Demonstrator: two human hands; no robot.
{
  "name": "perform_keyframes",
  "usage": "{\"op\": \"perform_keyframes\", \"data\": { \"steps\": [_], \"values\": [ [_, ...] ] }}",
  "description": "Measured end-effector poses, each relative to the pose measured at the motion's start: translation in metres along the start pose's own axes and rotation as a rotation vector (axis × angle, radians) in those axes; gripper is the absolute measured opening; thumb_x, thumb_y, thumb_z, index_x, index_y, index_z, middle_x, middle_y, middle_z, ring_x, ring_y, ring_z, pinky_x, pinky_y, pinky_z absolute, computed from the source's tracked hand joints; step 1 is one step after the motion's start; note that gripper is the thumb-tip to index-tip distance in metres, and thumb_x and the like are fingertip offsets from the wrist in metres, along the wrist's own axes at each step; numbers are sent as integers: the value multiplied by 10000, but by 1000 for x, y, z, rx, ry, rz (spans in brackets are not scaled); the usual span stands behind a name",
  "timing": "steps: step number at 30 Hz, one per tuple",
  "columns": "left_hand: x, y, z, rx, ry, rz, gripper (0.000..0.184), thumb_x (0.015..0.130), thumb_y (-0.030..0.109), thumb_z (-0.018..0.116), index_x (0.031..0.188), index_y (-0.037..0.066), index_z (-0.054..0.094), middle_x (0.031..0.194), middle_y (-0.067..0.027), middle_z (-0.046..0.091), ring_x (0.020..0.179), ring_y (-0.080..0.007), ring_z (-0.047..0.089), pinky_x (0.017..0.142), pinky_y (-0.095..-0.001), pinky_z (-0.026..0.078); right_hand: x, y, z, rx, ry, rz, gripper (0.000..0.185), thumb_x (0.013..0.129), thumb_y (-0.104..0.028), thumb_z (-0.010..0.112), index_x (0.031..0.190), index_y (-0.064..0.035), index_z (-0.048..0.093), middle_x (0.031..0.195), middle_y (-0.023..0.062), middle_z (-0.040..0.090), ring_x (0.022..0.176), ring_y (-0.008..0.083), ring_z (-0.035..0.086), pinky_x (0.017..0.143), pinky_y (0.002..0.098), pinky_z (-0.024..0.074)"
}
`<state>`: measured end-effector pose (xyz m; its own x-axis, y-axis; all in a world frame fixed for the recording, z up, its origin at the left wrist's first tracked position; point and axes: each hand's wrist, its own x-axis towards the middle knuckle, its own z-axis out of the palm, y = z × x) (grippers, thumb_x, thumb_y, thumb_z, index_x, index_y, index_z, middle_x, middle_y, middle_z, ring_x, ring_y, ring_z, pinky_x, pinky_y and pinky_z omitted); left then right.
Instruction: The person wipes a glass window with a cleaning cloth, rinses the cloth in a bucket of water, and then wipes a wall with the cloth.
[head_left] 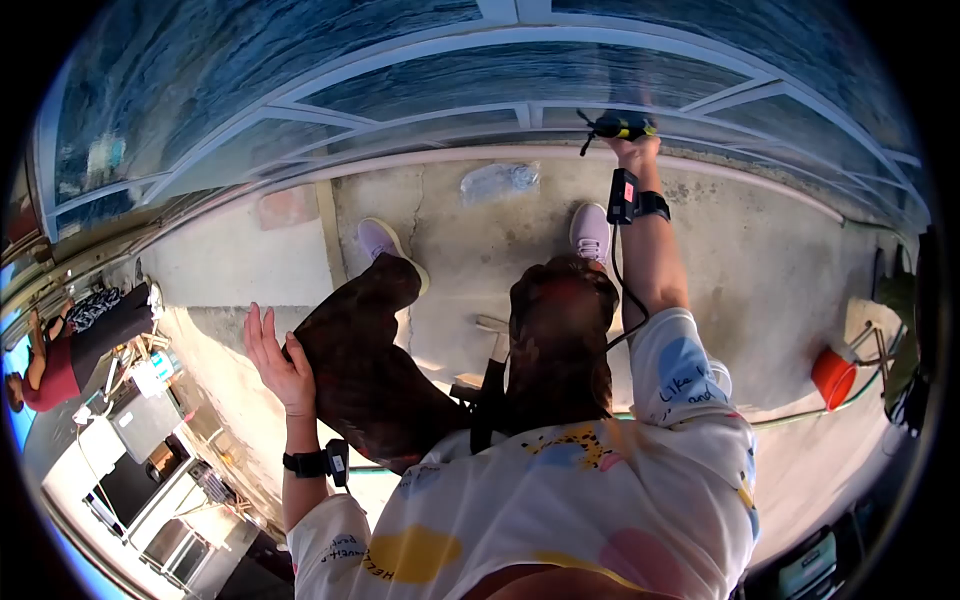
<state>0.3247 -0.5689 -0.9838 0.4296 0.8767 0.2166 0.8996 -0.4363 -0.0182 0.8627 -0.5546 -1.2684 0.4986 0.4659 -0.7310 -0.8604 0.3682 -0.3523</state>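
Note:
My right hand (pixel 637 150) reaches far forward, its fingers closed around a black-and-yellow tool (pixel 622 128) with thin dark prongs or loops at its left end; I cannot make out its exact kind. The tool is close to the lower part of a glass wall (pixel 440 85) set in pale frames, but whether it touches cannot be told. Beside my left knee, my left hand (pixel 279 362) is raised with its fingers stretched out and nothing in it. Both wrists carry dark bands with small boxes.
A crumpled clear plastic bottle or bag (pixel 499 183) lies on the concrete between my shoes and the wall. An orange-red bucket (pixel 833 379) stands at right, near a green hose (pixel 800 418). Another person (pixel 75 350) is at far left, near household clutter.

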Motion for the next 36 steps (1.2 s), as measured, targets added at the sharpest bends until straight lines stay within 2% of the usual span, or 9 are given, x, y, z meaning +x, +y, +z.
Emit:
{"op": "perform_keyframes", "data": {
  "steps": [4,9,14,18,21,24,29,33,36],
  "values": [
    [-11,-14,-2,-52,-1,-49,348,847,69,467,1191,13,480,1317,-157,416,1215,-367,371,996,-442,309,7,73,3,-84,1,83,408,864,-442,427,1099,-137,562,1102,85,571,1025,323,507,913,576,346],
    [-23,-30,-4,-89,40,-104,345,843,60,475,1185,14,489,1306,-162,430,1206,-371,383,990,-437,318,-23,192,38,-140,35,260,456,917,-395,259,1172,-100,495,1113,96,557,960,346,560,761,573,472],
    [-24,-35,-4,-121,79,-150,352,836,46,484,1186,14,490,1297,-161,442,1200,-372,393,984,-438,325,-67,233,64,-193,-145,429,408,924,-316,266,1129,-70,520,1043,114,591,944,304,576,819,472,475],
    [-27,-39,-5,-156,99,-143,362,828,38,489,1189,14,488,1297,-158,444,1200,-371,394,980,-436,329,-90,194,76,-706,-380,658,373,915,-302,331,1056,-40,556,984,108,620,886,270,593,780,414,483],
    [-28,-39,-4,-190,132,-133,368,828,45,490,1194,13,483,1298,-154,444,1201,-365,395,981,-433,326,-128,134,101,-1343,-490,525,350,837,-342,561,1045,-61,568,938,71,627,819,176,600,717,313,502],
    [-28,-38,-7,-259,154,-106,415,826,70,498,1235,27,443,1315,-152,424,1215,-355,380,989,-429,315,-183,71,125,-1440,-636,533,442,761,-340,653,1070,-37,564,962,62,615,829,156,597,710,280,501],
    [-19,-29,-16,-279,144,-64,493,803,132,561,1267,44,416,1332,-156,395,1226,-332,370,995,-420,312,-277,19,142,-1150,-756,405,341,791,-180,542,1082,-3,535,993,102,612,897,221,591,844,346,456],
    [5,16,-35,-750,-11,37,600,805,255,631,1311,52,381,1368,-170,345,1260,-326,333,1013,-382,295,-368,31,141,-827,-785,361,348,785,-154,513,1102,-11,528,1095,100,574,979,222,556,889,345,426],
    [7,65,-30,-1551,-208,-50,656,840,264,620,1336,-14,293,1346,-149,387,1246,-217,361,1009,-319,284,-418,63,127,-828,-904,321,368,779,-72,514,1144,-38,483,1074,60,543,1007,169,514,887,303,404]
  ]
}}
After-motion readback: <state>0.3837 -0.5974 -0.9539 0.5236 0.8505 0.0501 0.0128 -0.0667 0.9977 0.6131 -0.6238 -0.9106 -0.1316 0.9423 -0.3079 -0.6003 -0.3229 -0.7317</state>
